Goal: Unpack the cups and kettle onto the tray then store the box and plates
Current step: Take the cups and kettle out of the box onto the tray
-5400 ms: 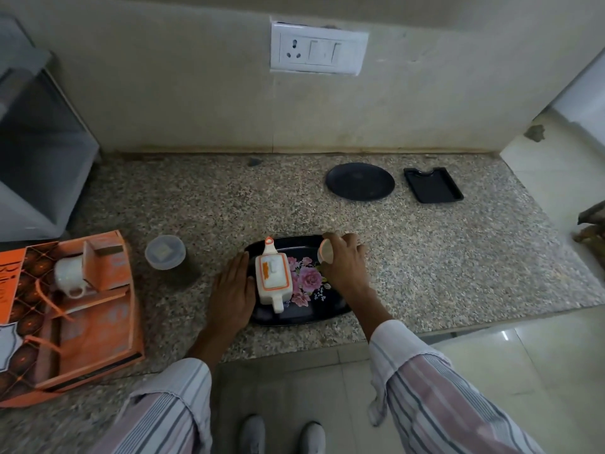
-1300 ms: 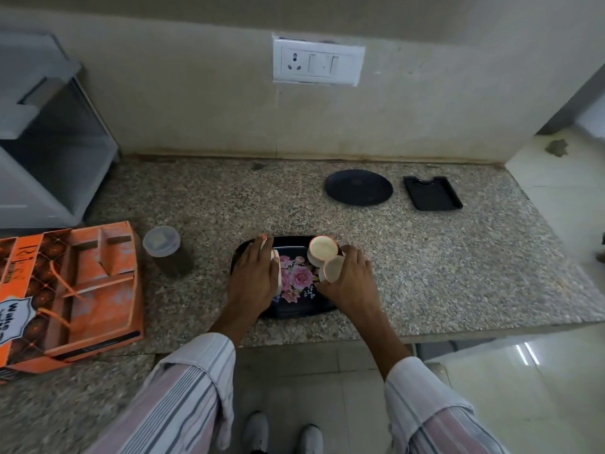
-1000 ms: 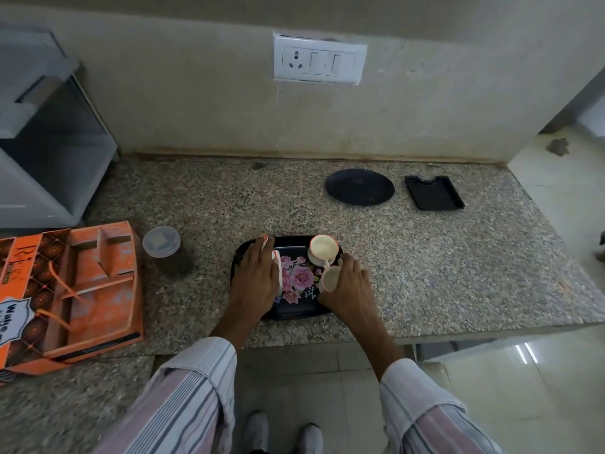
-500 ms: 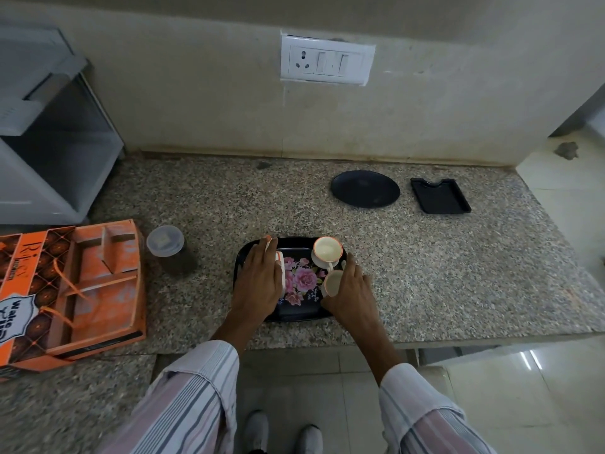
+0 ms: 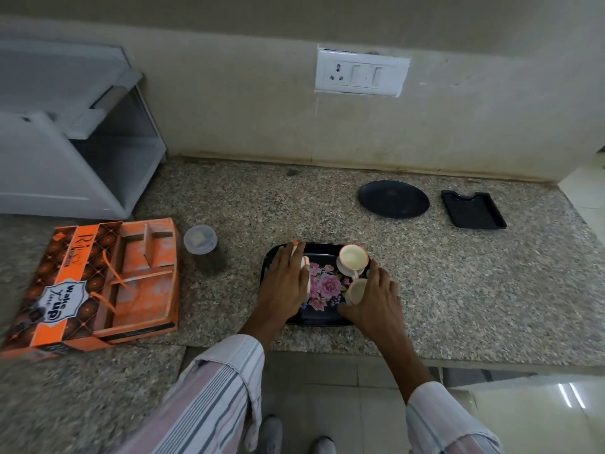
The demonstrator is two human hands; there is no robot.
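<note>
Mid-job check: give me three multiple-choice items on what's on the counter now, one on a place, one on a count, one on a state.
1. Where is the orange box?
A. left of the flowered tray
B. on the tray
C. beside the wall socket

2. How many cups are on the tray?
A. none
B. two
C. four

3. What is the left hand doing?
A. hanging idle
B. resting on the kettle
C. lifting the round black plate

Answers: 1 A, the box lies at the counter's left end. 2 B, one cup stands free, the other cup is under the right hand. 3 B, its palm covers the kettle.
</note>
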